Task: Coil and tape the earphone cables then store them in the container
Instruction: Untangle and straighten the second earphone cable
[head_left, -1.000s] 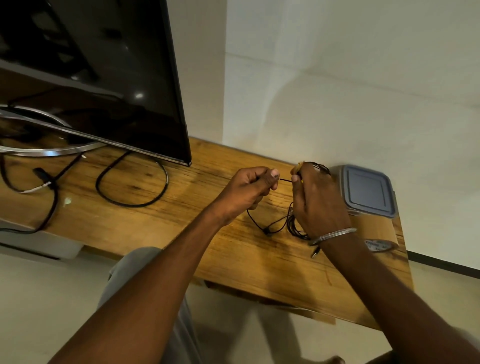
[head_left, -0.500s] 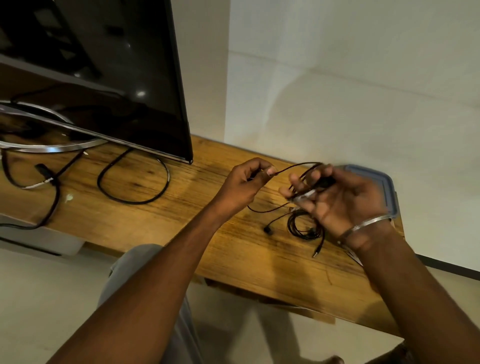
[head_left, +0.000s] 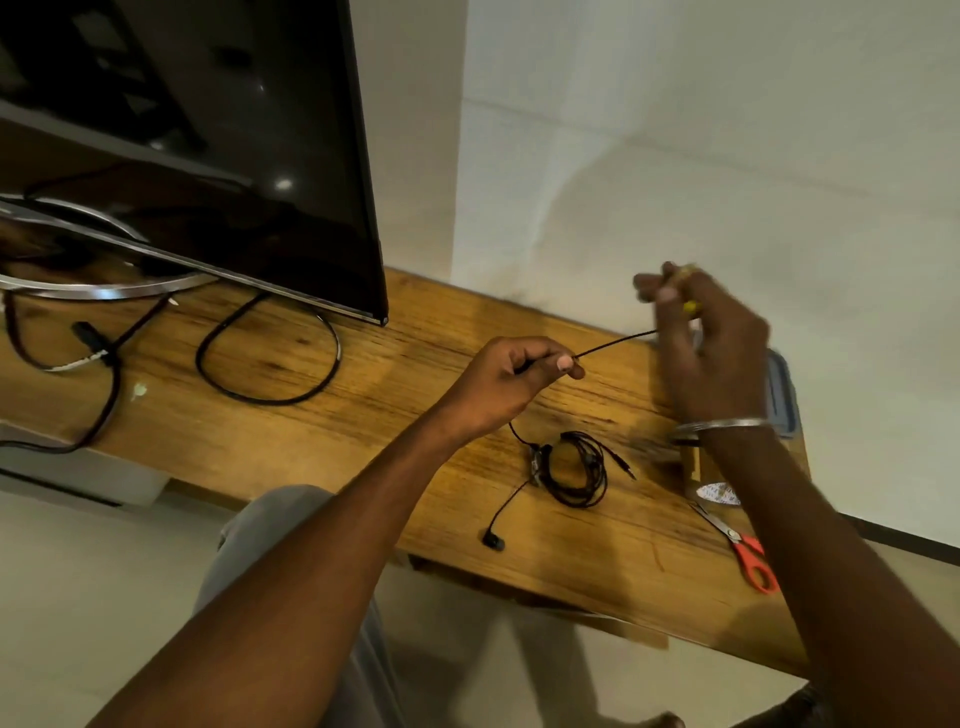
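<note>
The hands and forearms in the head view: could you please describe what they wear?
Both forearms are bare, no sleeves in view. The right hand has a thin silver bangle at its wrist; the left hand wears nothing visible.

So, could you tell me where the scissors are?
In the head view, the scissors lie at the right end of the table, next to the tape roll.

A dark television (head_left: 234, 156) stands at the left of the wooden counter (head_left: 395, 415) on a curved chrome stand (head_left: 93, 288). Black cables lie under it: one loop (head_left: 270, 400) rests on the wood, and another cable (head_left: 111, 395) runs leftward. Behind is a pale wall (head_left: 675, 156) — below, a light floor (head_left: 78, 597).
</note>
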